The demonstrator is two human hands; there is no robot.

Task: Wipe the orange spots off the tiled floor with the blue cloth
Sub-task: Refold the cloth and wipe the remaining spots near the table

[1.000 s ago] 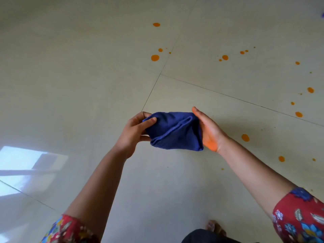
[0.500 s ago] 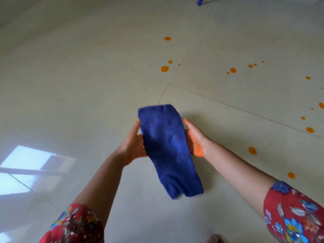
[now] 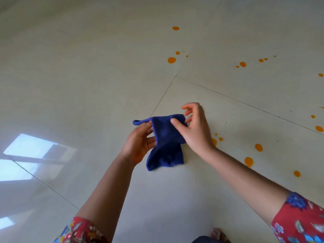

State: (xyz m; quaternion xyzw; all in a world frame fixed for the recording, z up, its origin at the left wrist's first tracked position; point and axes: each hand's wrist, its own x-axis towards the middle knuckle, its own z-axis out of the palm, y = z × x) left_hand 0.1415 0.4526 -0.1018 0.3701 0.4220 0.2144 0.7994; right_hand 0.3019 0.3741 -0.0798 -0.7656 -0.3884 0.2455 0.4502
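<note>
Fingers of left hand [image 3: 138, 146] pinch blue cloth [image 3: 166, 142]; right hand [image 3: 196, 130] touches its top edge, spread.

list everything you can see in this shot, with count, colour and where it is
blue cloth: one, dark blue, held up in mid-frame, lower end hanging
orange spots: many, too scattered to count exactly, orange, upper middle and right side of the floor
tiled floor: one, pale cream, glossy, dark grout lines, window reflection at left
left hand: one, gripping the cloth's left edge
right hand: one, thumb on the cloth's top right, fingers spread
sleeves: two, red floral, bottom corners
foot: one, bottom edge, partly visible
</note>
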